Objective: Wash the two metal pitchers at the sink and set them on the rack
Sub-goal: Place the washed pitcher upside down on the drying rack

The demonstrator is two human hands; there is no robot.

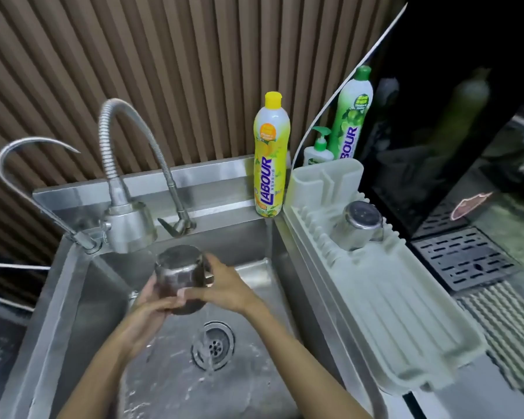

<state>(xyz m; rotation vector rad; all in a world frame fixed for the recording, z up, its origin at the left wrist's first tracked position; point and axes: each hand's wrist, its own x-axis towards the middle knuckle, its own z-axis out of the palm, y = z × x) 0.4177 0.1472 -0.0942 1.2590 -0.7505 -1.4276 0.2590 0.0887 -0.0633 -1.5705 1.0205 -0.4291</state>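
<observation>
Over the steel sink [73, 297] I hold a metal pitcher [180, 272] bottom up, just under the big faucet head [129, 226]. My left hand [153, 303] cups its lower left side. My right hand [224, 287] grips its right side, near the handle. Water spills from the pitcher down toward the drain [214, 346]. A second metal pitcher [357, 225] stands upside down at the far end of the pale dish rack [406, 322] to the right of the sink.
A flexible hose faucet [118, 122] and a thin curved tap [18, 155] rise behind the sink. Yellow [271, 158] and green [351, 116] detergent bottles and a pump bottle [318, 149] stand at the back. A black machine with a drip tray [463, 258] is at the right.
</observation>
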